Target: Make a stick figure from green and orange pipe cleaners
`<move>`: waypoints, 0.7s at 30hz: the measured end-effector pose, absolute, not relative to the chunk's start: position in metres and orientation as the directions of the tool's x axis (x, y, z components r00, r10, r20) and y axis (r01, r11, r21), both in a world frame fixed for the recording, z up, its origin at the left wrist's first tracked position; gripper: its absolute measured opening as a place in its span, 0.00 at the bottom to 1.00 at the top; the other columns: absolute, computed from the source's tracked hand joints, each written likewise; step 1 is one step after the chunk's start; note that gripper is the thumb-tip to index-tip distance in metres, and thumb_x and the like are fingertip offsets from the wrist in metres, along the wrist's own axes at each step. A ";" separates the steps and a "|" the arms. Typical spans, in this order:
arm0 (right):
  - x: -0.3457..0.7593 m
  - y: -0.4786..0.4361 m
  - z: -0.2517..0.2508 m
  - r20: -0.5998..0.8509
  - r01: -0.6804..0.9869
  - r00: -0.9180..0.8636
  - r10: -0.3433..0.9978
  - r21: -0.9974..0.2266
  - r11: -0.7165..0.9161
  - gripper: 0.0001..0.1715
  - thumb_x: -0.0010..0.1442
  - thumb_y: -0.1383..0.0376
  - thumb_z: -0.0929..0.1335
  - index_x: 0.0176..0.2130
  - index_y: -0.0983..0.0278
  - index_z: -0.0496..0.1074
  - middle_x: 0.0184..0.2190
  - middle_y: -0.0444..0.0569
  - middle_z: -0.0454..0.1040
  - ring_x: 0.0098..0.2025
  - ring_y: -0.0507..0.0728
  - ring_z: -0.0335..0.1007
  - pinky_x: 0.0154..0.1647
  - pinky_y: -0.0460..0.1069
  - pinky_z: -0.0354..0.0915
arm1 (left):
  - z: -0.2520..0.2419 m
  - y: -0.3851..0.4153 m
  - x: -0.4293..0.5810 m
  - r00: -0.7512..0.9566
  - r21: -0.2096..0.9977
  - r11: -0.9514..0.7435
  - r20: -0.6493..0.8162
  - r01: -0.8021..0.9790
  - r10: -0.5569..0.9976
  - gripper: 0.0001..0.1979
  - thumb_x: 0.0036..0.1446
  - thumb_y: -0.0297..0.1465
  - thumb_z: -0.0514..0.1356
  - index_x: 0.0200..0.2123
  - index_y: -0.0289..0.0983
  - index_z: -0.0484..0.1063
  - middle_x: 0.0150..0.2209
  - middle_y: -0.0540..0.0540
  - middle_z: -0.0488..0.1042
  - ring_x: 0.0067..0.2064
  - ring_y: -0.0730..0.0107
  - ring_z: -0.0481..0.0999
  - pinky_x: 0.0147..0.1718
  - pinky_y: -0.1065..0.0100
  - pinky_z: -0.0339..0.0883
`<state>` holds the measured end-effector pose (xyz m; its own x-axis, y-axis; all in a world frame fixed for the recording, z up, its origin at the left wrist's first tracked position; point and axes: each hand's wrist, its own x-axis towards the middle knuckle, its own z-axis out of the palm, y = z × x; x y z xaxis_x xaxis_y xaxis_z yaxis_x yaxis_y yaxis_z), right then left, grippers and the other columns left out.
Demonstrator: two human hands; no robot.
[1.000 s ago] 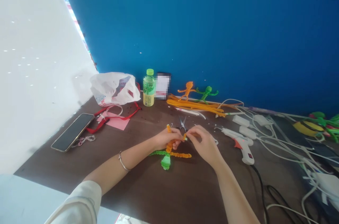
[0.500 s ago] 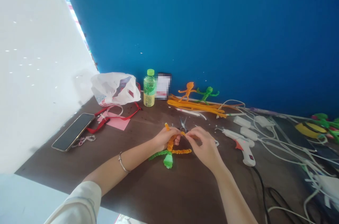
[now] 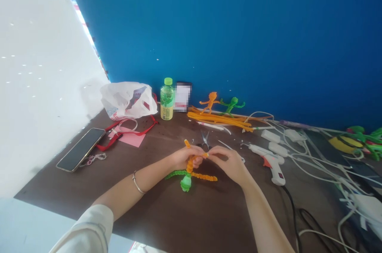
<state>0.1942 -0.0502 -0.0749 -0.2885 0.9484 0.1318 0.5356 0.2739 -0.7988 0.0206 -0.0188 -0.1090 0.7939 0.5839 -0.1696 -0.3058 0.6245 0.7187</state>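
My left hand (image 3: pixel 186 158) is closed round the middle of a pipe-cleaner figure (image 3: pixel 190 168), which hangs head down over the table. Its head (image 3: pixel 185 183) is green; one arm is green and the other orange, and the body is orange. One orange leg (image 3: pixel 187 144) sticks up past my left thumb. With thumb and forefinger my right hand (image 3: pixel 228 164) pinches the pale tip of the other orange leg. Just beyond my fingertips lie scissors (image 3: pixel 205 138), blades pointing away, their handles partly hidden by my hands.
A hot glue gun (image 3: pixel 270 161) lies right, among white cables and chargers. Orange pipe cleaners (image 3: pixel 219 120) and two finished-looking figures, orange (image 3: pixel 211 101) and green (image 3: pixel 233 104), are by the wall. Left are a bottle (image 3: pixel 167 99), plastic bag (image 3: pixel 128 99), pink paper (image 3: pixel 133 138) and phone (image 3: pixel 81 149).
The figure's orange arm has tilted slightly downward and its head has swung a little left. The right fingers have shifted slightly at the leg's tip, where a pale end now shows.
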 end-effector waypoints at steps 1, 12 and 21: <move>0.195 -0.049 -0.074 0.108 0.541 -0.304 0.947 -0.798 0.265 0.10 0.53 0.59 0.64 0.28 0.62 0.71 0.29 0.47 0.74 0.32 0.56 0.69 0.35 0.49 0.65 | -0.108 -0.019 0.020 0.802 0.739 0.619 -0.185 -0.268 0.568 0.09 0.41 0.32 0.61 0.22 0.31 0.67 0.14 0.54 0.58 0.16 0.84 0.54 0.15 0.77 0.46; 0.182 -0.031 -0.047 0.123 0.862 -0.467 0.876 -0.158 0.482 0.10 0.53 0.69 0.62 0.22 0.61 0.67 0.25 0.46 0.70 0.28 0.55 0.64 0.30 0.49 0.53 | -0.115 -0.014 0.026 0.696 0.817 0.565 -0.339 -0.116 0.633 0.12 0.39 0.32 0.65 0.25 0.28 0.72 0.18 0.49 0.66 0.18 0.83 0.59 0.16 0.76 0.50; 0.168 -0.048 -0.072 0.349 0.873 -0.400 0.847 -0.138 0.469 0.13 0.59 0.68 0.57 0.31 0.63 0.68 0.29 0.49 0.70 0.30 0.55 0.65 0.33 0.49 0.56 | -0.118 -0.013 0.026 0.672 0.599 0.655 -0.247 -0.461 0.698 0.07 0.41 0.25 0.63 0.22 0.29 0.67 0.21 0.49 0.64 0.21 0.83 0.59 0.20 0.77 0.53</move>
<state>0.1677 -0.0480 -0.0717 -0.4001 0.8474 0.3490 0.8726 0.4687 -0.1375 0.0257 -0.0135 -0.1178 0.6721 0.6980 -0.2472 -0.4606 0.6554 0.5986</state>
